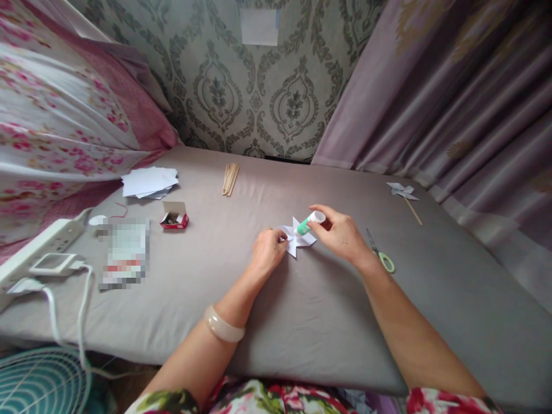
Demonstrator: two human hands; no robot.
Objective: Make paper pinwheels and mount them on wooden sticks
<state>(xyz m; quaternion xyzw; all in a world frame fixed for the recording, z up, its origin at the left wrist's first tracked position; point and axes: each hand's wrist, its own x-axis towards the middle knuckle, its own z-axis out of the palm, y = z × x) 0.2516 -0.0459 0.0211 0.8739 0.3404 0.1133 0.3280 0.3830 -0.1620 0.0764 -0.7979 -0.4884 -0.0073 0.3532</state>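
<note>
A white paper pinwheel (pixel 305 240) lies on the grey cloth in front of me. My left hand (pixel 269 249) is closed on its left side, fingertips pinching the paper. In my right hand (pixel 338 230) is a green and white glue stick (pixel 304 225), gripped near its white end and tilted, with its lower end at the middle of the pinwheel. Whether the glue tip touches the paper I cannot tell. Just right of my right wrist lie scissors (pixel 383 257) with pale green handles.
Left of centre are wooden sticks (pixel 231 179), a stack of white paper (pixel 149 181) and a small open red box (pixel 174 218). A blurred-out packet (pixel 126 253) and a power strip (pixel 43 253) with cables lie at left. A finished pinwheel on a stick (pixel 402 191) rests far right.
</note>
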